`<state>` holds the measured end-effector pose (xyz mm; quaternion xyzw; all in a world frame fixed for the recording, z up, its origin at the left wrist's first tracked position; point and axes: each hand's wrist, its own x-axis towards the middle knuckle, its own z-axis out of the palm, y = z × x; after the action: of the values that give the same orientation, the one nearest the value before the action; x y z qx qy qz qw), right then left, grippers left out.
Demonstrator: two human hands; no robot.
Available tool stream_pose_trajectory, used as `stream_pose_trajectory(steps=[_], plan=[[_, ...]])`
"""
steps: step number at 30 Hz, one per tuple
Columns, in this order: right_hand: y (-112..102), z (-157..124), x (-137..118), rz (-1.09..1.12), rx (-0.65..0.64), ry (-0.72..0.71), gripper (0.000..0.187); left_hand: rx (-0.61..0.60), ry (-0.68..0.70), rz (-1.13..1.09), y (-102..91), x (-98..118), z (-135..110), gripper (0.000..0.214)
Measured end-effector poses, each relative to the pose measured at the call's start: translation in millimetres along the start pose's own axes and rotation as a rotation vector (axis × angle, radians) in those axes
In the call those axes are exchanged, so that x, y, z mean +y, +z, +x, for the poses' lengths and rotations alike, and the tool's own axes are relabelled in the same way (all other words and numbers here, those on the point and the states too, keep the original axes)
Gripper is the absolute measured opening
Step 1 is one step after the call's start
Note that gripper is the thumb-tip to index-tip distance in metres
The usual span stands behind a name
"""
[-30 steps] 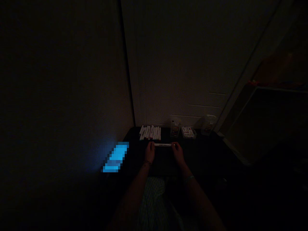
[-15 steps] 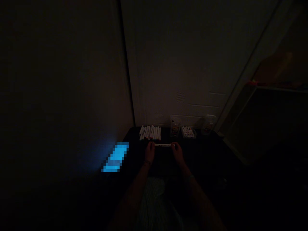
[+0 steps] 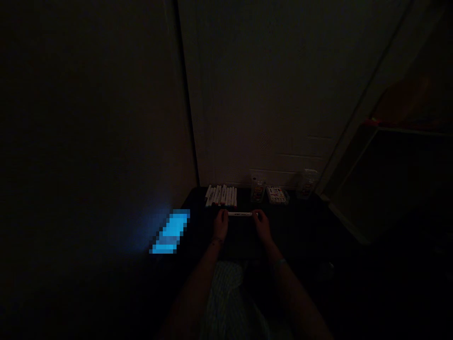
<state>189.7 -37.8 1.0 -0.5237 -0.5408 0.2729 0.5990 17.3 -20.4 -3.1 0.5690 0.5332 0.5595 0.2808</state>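
Observation:
A white marker with dark print on its barrel lies level between my two hands, over the dark table. My left hand pinches its left end, and my right hand has its fingers closed on the right end. Just beyond, several white markers rest side by side in a row, some with coloured tips toward me. Finger detail is hard to see in the dim light.
Against the back wall stand a clear case, a box packed with markers and another clear case. A glowing blue pixelated screen is at the left edge of the dark table. Shelving stands at the right.
The picture has dimmed slightly. Both hands keep their hold on the marker with almost no movement.

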Motion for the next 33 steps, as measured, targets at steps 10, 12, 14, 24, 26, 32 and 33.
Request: stream_pose_trajectory(steps=[10, 12, 14, 24, 26, 32, 33], plan=[[0.0, 0.5, 1.2, -0.009, 0.002, -0.002, 0.03, -0.004, 0.011, 0.001, 1.7, -5.3, 2.1, 0.031], [0.1, 0.5, 1.1, -0.003, 0.0, 0.002, 0.029, 0.002, 0.009, -0.008, 2.1, -5.4, 2.1, 0.031], [0.0, 0.5, 0.8, -0.002, -0.001, 0.014, 0.03, 0.008, 0.004, -0.012, 2.3, -5.4, 2.0, 0.031], [-0.8, -1.2, -3.4, -0.006, -0.006, 0.005, 0.031, -0.007, 0.001, 0.003, 1.5, -7.2, 2.2, 0.032], [-0.4, -1.1, -2.7, -0.009, -0.002, 0.002, 0.031, -0.005, 0.012, 0.002, 1.6, -7.3, 2.3, 0.032], [0.3, 0.0, 0.4, -0.004, -0.002, 0.013, 0.032, 0.011, 0.02, 0.018, 1.3, -6.3, 3.1, 0.032], [0.4, 0.0, 0.8, -0.001, -0.001, 0.012, 0.032, 0.013, 0.024, 0.019, 1.1, -5.9, 3.0, 0.032]])
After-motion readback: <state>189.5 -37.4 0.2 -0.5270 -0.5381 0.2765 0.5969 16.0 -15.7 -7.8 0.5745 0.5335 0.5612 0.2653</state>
